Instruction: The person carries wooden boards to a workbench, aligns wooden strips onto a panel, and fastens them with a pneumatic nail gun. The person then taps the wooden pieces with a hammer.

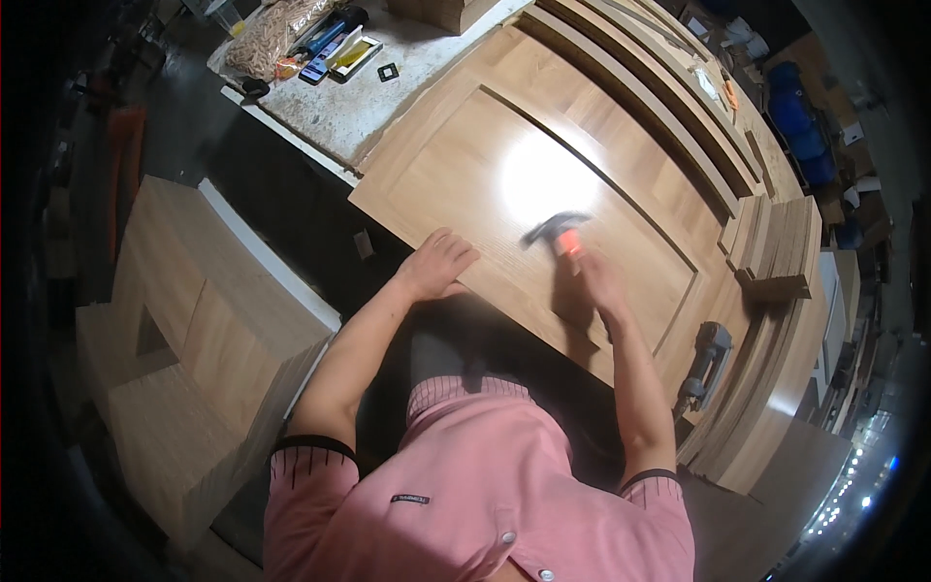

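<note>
Below, a smooth, glossy wooden door panel [543, 184] with a recessed rectangular field lies flat on the bench. The left hand [438, 264] rests open, fingers spread on the panel's near edge. The right hand [596, 281] is closed around a hammer [561, 233], blurred, dark-headed with an orange grip, above the panel. Farther back, a clear bag of pale dowels [267, 39] lies on the speckled white benchtop [359, 102].

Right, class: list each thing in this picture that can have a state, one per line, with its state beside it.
left hand: open, palm flat on the door panel's near edge
right hand: closed around the hammer's handle
hammer: raised above the panel, blurred
wooden door panel: lying flat on the bench
nail gun: lying unheld at the panel's right
stack of wooden pieces: piled on the panel's far right
</note>
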A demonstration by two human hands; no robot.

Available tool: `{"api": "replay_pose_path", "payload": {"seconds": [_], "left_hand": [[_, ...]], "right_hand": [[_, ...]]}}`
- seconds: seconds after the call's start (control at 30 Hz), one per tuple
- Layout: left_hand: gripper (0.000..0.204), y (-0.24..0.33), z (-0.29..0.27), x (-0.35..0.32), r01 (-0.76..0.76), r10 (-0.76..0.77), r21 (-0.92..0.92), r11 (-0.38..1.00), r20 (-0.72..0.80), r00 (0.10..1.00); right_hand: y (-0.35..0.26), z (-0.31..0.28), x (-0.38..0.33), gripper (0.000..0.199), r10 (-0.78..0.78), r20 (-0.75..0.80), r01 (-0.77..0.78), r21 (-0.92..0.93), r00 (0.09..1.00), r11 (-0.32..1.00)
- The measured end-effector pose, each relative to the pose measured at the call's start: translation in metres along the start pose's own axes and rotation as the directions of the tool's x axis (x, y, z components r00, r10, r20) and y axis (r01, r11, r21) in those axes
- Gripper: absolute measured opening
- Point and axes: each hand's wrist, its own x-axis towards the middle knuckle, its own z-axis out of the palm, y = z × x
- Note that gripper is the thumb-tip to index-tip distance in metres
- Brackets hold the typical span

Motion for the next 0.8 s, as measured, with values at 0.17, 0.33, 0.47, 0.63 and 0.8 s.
{"api": "replay_pose_path", "payload": {"seconds": [0.17,0.33,0.47,0.63,0.8], "left_hand": [[0.069,0.004,-0.003,-0.001,0.036,-0.036,-0.032,0.999,0.014,0.999],[0.073,-0.014,-0.01,-0.005,0.025,-0.025,-0.035,0.999,-0.015,1.0],[0.072,-0.059,-0.033,-0.024,0.096,-0.095,0.016,0.995,-0.067,0.993],[0.068,-0.076,-0.034,-0.024,0.043,-0.049,-0.067,0.997,-0.093,0.994],[0.064,-0.081,-0.035,-0.02,0.04,-0.05,-0.108,0.993,-0.094,0.994]], "right_hand": [[-0.019,0.008,-0.022,0.047,-0.082,0.429,0.213,-0.267,0.9,0.94],[-0.019,0.02,-0.032,0.044,-0.177,0.309,0.219,-0.107,0.935,0.97],[-0.02,0.038,-0.06,0.044,-0.224,0.145,0.245,-0.143,0.964,0.959],[-0.068,0.079,-0.106,0.044,-0.393,0.007,0.391,-0.119,0.919,0.913],[-0.074,0.14,-0.126,0.04,-0.678,-0.122,0.596,-0.383,0.725,0.706]]}}
